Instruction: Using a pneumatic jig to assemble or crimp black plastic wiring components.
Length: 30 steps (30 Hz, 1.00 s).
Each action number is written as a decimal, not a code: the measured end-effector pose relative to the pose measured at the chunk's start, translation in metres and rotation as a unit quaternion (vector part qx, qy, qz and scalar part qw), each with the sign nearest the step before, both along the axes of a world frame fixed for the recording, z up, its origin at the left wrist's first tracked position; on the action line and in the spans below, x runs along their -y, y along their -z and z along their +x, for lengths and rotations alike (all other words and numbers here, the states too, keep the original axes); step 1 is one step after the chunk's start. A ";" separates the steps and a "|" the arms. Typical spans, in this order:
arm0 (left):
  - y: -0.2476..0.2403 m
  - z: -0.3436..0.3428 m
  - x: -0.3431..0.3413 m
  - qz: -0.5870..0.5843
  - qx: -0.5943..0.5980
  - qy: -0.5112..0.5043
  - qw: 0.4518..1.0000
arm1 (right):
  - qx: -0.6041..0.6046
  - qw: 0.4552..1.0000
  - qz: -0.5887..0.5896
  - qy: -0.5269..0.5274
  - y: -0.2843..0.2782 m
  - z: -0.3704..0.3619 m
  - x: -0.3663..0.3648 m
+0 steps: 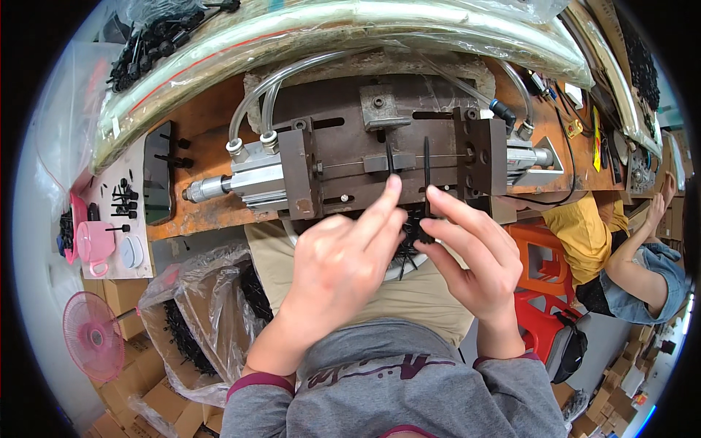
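A slim black rod with a thick head (pixel 427 168) stands between the thumb and fingers of my right hand (pixel 475 259), its thin end pointing away from me. My left hand (pixel 349 252) has its index finger stretched out, the tip at the near end of another black rod (pixel 390 155). That rod lies over a small metal block (pixel 377 163) at the middle of the dark metal fixture (pixel 343 142). The left thumb is hidden. Below my hands, a cluster of black parts (pixel 406 252) in a pale round container is partly covered.
Pneumatic cylinders (pixel 261 182) with clear hoses flank the fixture. A phone (pixel 158 175), a pink cup (pixel 95 241) and loose black parts lie left. A plastic-lined box (pixel 212 321) and pink fan (pixel 93 336) stand below. Another person (pixel 635 270) sits at right by red stools (pixel 540 314).
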<state>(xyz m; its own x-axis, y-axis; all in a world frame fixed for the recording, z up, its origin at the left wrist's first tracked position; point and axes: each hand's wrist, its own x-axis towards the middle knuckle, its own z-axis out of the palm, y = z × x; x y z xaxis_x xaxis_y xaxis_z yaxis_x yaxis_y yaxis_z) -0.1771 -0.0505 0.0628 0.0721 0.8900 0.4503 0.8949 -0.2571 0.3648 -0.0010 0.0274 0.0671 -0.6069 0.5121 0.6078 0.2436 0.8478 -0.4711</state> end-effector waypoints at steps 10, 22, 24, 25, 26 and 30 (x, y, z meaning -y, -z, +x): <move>0.038 -0.004 0.047 -0.162 0.104 0.128 0.973 | 0.160 0.986 0.051 0.006 0.002 -0.029 -0.006; 0.051 -0.003 0.048 -0.168 0.108 0.112 0.973 | 0.220 0.974 0.051 -0.010 -0.029 -0.034 -0.009; 0.056 -0.002 0.051 -0.146 0.114 0.114 0.976 | 0.167 0.985 0.040 -0.030 -0.047 -0.043 -0.026; 0.061 -0.001 0.053 -0.125 0.118 0.109 0.979 | 0.135 0.989 0.045 -0.028 -0.055 -0.050 -0.036; 0.064 0.000 0.054 -0.105 0.122 0.103 0.982 | 0.076 0.996 0.037 -0.032 -0.065 -0.063 -0.050; 0.060 0.006 0.058 -0.094 0.111 0.107 0.984 | -0.024 0.986 0.161 0.031 -0.094 -0.123 -0.129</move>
<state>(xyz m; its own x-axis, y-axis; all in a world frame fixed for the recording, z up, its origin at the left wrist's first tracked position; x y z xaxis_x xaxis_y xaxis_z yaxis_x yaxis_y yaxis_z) -0.1707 -0.1085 0.0031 0.1850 0.9342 0.3051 0.7210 -0.3400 0.6038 -0.1238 0.1562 0.1610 -0.5472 0.3240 0.7718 0.2841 0.9392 -0.1929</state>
